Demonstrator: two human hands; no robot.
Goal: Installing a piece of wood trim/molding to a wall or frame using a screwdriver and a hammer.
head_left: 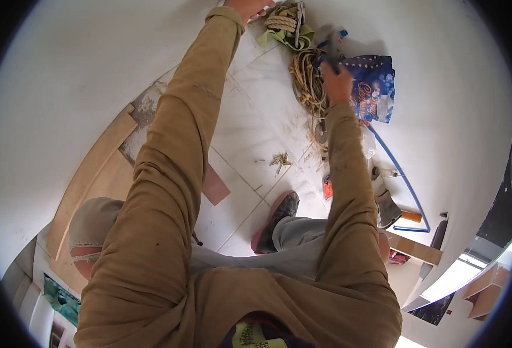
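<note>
- Left hand (248, 8): cropped by upper edge, fingers bent; cannot tell whether it holds anything.
- Coiled rope (306, 84): just left of right hand.
- Right hand (338, 87): wrapped around dark tool (332, 57), blurred, beside blue bag (374, 78).
- Judged step: handling the tool. Next move likely calls for firm grip, clearance from rope.

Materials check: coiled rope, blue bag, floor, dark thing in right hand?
Rope: likely natural fibre, matte; tan, twisted strands.
Blue bag: plastic or coated paper, can't tell; printed, creased.
Floor: probably ceramic tile, smooth; pale squares, straight joints.
Dark thing: unclear, blurred.
</note>
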